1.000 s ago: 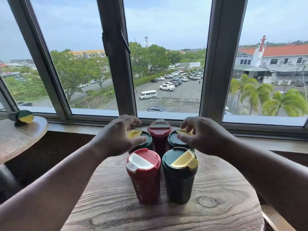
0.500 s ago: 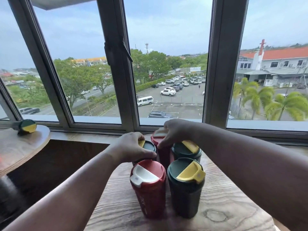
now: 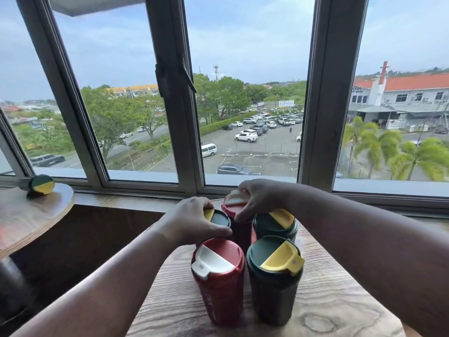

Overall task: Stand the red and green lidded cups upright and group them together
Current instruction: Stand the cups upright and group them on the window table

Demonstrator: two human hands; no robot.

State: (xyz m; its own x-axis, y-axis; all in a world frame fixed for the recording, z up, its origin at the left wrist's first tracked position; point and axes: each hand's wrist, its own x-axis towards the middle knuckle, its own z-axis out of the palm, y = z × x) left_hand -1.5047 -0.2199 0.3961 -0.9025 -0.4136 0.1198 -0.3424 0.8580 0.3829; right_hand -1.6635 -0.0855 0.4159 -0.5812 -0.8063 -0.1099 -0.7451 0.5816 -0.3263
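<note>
Fingers of the right hand now grip the rear red cup; left hand still clasps its green cup.

L hand grips rear green cup, R hand grips rear red cup; five cups upright on table.

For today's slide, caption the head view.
Both hands, left hand and right hand, grip rear cups among five upright.

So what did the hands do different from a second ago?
The right hand crossed from the back right green cup to grip the back red cup by its lid. The left hand settled round the back left green cup. The two front cups stayed upright.
</note>
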